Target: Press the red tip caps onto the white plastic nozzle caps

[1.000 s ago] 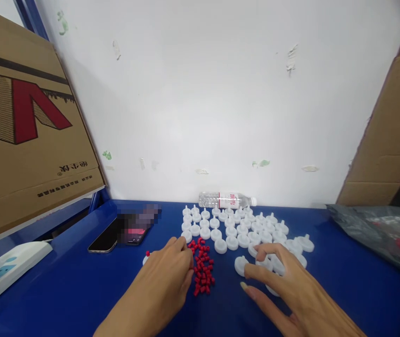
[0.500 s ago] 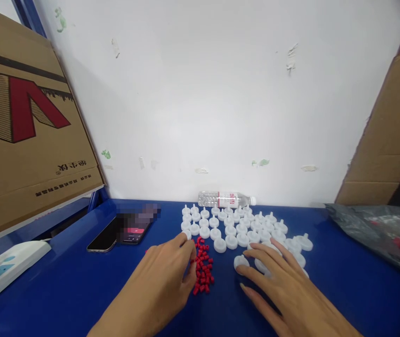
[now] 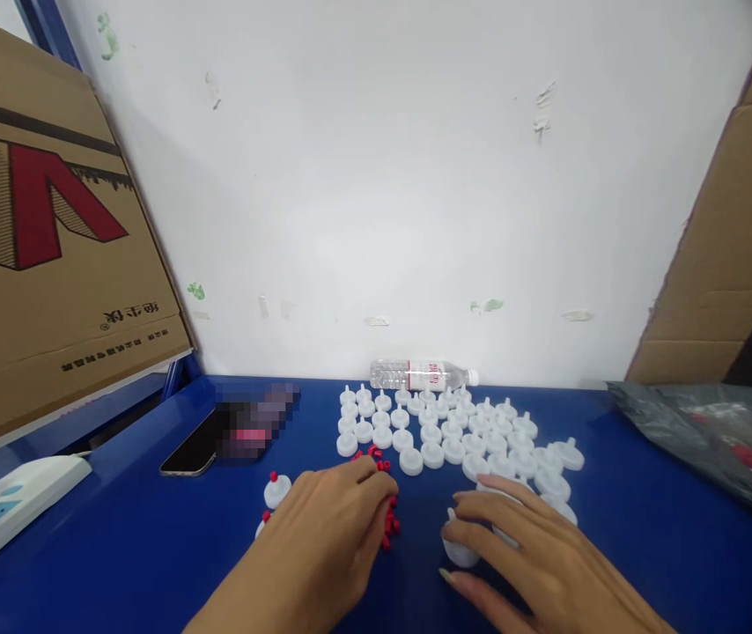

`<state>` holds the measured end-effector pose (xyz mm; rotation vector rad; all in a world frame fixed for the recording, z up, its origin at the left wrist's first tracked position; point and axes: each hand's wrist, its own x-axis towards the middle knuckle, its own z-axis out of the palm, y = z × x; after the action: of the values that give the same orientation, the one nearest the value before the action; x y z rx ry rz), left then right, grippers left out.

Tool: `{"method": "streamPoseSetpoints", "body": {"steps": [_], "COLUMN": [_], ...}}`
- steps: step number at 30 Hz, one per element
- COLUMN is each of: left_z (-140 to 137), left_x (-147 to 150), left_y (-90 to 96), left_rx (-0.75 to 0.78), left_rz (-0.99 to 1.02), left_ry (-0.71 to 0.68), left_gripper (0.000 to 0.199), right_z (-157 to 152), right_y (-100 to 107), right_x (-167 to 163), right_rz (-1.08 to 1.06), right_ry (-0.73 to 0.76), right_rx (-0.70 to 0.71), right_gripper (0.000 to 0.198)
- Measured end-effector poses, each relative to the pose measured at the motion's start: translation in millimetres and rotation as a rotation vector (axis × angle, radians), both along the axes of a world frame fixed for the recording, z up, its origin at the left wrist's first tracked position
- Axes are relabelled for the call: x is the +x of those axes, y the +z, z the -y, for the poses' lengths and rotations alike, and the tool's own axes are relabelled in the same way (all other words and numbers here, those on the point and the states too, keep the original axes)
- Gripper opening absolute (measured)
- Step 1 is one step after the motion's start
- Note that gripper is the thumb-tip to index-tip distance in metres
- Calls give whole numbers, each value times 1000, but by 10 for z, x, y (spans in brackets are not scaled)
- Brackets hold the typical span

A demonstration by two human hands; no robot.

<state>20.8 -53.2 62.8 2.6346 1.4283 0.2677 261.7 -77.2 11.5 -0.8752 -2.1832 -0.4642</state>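
Note:
My left hand (image 3: 333, 528) is closed in a pinch above a pile of small red caps (image 3: 389, 526). Its fingertips cover part of the pile, and whatever they pinch is hidden. My right hand (image 3: 521, 546) has its thumb and index finger around a white spouted lid (image 3: 460, 550), which sits slightly apart from the others. Many more white spouted lids (image 3: 411, 460) stand in a cluster behind and under the right hand, spouts upward. Left of my left hand, a white lid with a red cap on its spout (image 3: 276, 490) rests on the table; another is partly hidden by my wrist.
A clear plastic bottle (image 3: 409, 374) lies along the white wall. Two phones lie at the left, one dark phone (image 3: 188, 449) nearest. A white power strip (image 3: 25, 493) and a cardboard box (image 3: 72, 291) flank the left side. A grey plastic bag (image 3: 712, 440) lies right.
My right hand has drawn the white lid nearer to me. My left hand has shifted right over the red caps. Capped lids at the left now show beside the left wrist.

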Motion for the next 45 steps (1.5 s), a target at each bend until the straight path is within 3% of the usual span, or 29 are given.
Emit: {"method": "streamPoseSetpoints", "body": {"steps": [7,12,18,25,32,38,45], "left_z": [37,65,84,82,99,148,166], "left_x": [52,68,102,119,199,300,316], "left_y": [-9,-94,-69,-91,-58,-18,-55], "left_rx": [-69,-34,-78,-12,25,-41,-9], "left_rz": [34,64,74,59,-59,-99,-73], "left_ry": [-47,-125,-176,-165,-130,-109,-130], "left_gripper": [28,26,30,26,24,34,22], "right_z": [13,0,35,26,-6,-6,27], "right_y": [-90,-37,8,-11,-25,-40,-145], "right_x": [6,-10,-10,46,73,90,115], "right_rz": [17,8,12,-12,-38,-31,-56], "right_ry": [23,91,125,138,167,171,163], "right_rx": [-79,-77,-117,-146,-1,-47,-151], "right_gripper": [29,26,21,16,8,17,22]}}
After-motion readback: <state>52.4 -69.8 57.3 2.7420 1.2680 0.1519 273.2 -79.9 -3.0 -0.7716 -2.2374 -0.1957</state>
